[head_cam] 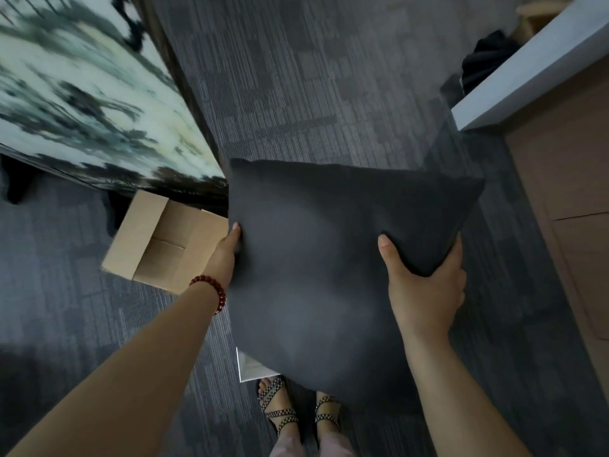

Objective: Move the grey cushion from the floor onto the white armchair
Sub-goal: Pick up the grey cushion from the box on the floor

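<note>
A person standing in strappy sandals (298, 410) holds the grey cushion (329, 258) clear of the carpeted floor (296, 77), 2 hands on opposite edges: the left hand (227, 255) pressed flat to its side, the right hand (425, 288) pinching a lower corner, thumb on top. The square, smooth-fabric cushion dimples under the thumb, suggesting a soft, light load best carried by its edges. Left of the hands sits an open cardboard box (164, 239); beyond, a marble-patterned surface (82, 94). No white armchair is visible.

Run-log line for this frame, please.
stage: carrying | grey cushion: off floor | left hand: left edge | right hand: right corner | armchair: unseen
</note>
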Available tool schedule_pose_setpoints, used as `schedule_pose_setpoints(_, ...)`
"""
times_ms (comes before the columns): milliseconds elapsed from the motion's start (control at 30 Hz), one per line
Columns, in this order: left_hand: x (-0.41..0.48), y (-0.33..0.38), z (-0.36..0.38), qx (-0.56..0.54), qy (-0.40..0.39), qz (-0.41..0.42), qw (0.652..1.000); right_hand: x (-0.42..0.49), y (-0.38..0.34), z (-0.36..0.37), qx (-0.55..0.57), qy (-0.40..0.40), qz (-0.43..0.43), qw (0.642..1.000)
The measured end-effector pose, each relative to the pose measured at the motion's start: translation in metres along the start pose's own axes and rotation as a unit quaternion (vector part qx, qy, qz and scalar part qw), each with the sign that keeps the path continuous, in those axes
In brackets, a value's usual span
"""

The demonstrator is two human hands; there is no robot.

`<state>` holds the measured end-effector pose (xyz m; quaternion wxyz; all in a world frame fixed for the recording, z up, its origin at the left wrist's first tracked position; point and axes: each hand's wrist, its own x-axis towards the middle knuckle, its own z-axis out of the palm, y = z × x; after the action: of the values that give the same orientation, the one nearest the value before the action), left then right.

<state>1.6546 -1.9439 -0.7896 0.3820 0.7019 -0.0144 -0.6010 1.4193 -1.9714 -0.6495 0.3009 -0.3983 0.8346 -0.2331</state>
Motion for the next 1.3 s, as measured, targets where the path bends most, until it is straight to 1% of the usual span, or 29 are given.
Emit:
schedule_pose_setpoints(200,-0.091,0.078,-0.028,-0.002,0.024,0.063,0.998,-0.025,-0.075,-0.053,0.015,-0.028,-0.05,0.998)
schedule_pose_setpoints(267,-0.132,0.101,-0.04,0.001,0.05,0.08,0.996,-0.038,-0.101,-0.076,0.02,-0.042,-0.083,0.995)
schedule_pose_setpoints(367,-0.192,0.126,-0.058,-0.028,0.079,0.096,0.992,-0.055,-0.133,-0.107,0.037,-0.072,-0.123,0.989)
schedule_pose_setpoints(433,-0.238,0.135,-0.064,-0.033,0.119,0.118,0.985,-0.068,-0.151,-0.13,0.053,-0.1,-0.15,0.982)
schedule_pose_setpoints(533,-0.306,0.131,-0.069,-0.065,0.193,0.17,0.964,-0.089,-0.172,-0.164,0.065,-0.149,-0.201,0.966)
schedule_pose_setpoints(633,-0.362,0.121,-0.077,-0.105,0.243,0.197,0.944,-0.111,-0.193,-0.193,0.078,-0.2,-0.244,0.946)
schedule_pose_setpoints(767,-0.426,0.119,-0.1,-0.136,0.313,0.231,0.911,-0.147,-0.223,-0.214,0.11,-0.265,-0.286,0.914)
schedule_pose_setpoints(833,-0.462,0.114,-0.116,-0.141,0.358,0.252,0.888,-0.17,-0.235,-0.221,0.126,-0.295,-0.314,0.894)
schedule_pose_setpoints(900,-0.5,0.105,-0.133,-0.166,0.402,0.28,0.856,-0.197,-0.247,-0.228,0.143,-0.328,-0.338,0.87)
schedule_pose_setpoints(967,-0.543,0.091,-0.15,-0.202,0.45,0.298,0.817,-0.233,-0.257,-0.232,0.149,-0.369,-0.359,0.844)
schedule_pose_setpoints(1033,-0.59,0.071,-0.168,-0.23,0.498,0.299,0.781,-0.273,-0.263,-0.238,0.146,-0.413,-0.382,0.814)
schedule_pose_setpoints(1133,-0.671,0.02,-0.192,-0.285,0.557,0.294,0.723,-0.341,-0.261,-0.25,0.127,-0.5,-0.415,0.75)
schedule_pose_setpoints(1200,-0.725,-0.019,-0.199,-0.293,0.605,0.288,0.682,-0.385,-0.254,-0.26,0.132,-0.549,-0.427,0.707)
schedule_pose_setpoints(1233,-0.758,-0.045,-0.2,-0.303,0.635,0.283,0.652,-0.415,-0.245,-0.268,0.13,-0.576,-0.43,0.683)
schedule_pose_setpoints(1300,-0.816,-0.094,-0.198,-0.333,0.672,0.271,0.604,-0.466,-0.224,-0.287,0.128,-0.623,-0.426,0.643)
